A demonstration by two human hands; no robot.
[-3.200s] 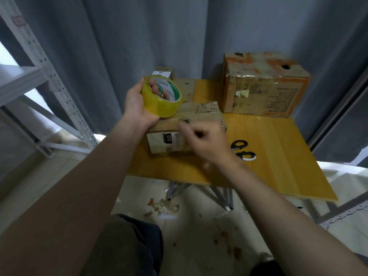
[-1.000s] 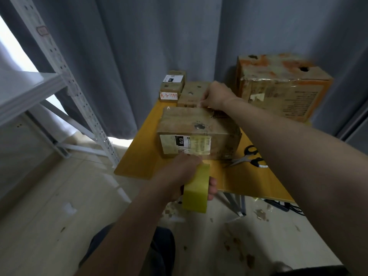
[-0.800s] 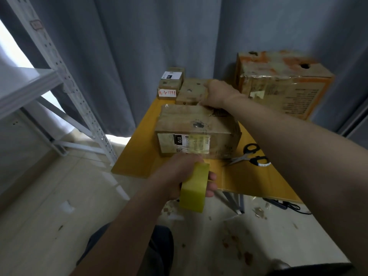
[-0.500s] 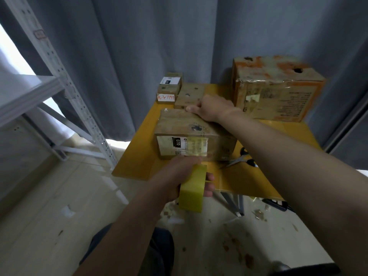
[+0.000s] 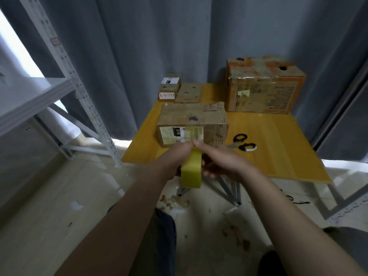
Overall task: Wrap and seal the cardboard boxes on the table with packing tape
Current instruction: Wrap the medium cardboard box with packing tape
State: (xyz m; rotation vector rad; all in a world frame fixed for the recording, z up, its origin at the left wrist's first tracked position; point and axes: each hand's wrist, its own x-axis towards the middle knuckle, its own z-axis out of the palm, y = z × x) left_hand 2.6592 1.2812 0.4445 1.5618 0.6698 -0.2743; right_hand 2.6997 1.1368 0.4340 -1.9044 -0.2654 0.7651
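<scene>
A worn brown cardboard box (image 5: 193, 118) with a white label on its near side sits at the front left of the yellow table (image 5: 278, 140). A strip of clear tape runs from the box's front face down to a yellow tape roll (image 5: 191, 170), held on edge just below the table's front edge. My left hand (image 5: 175, 156) grips the roll from the left. My right hand (image 5: 217, 159) holds it from the right, thumb tip at the top of the roll where the tape leaves it.
Black-handled scissors (image 5: 242, 143) lie right of the box. A large orange-stained carton (image 5: 262, 86) stands at the back right, two small boxes (image 5: 169, 87) and a flat one (image 5: 188, 93) at the back left. A white metal rack (image 5: 65, 76) is left. Scraps litter the floor.
My right hand left the top of the box and came down to the tape roll. My left hand kept the roll low in front of the box.
</scene>
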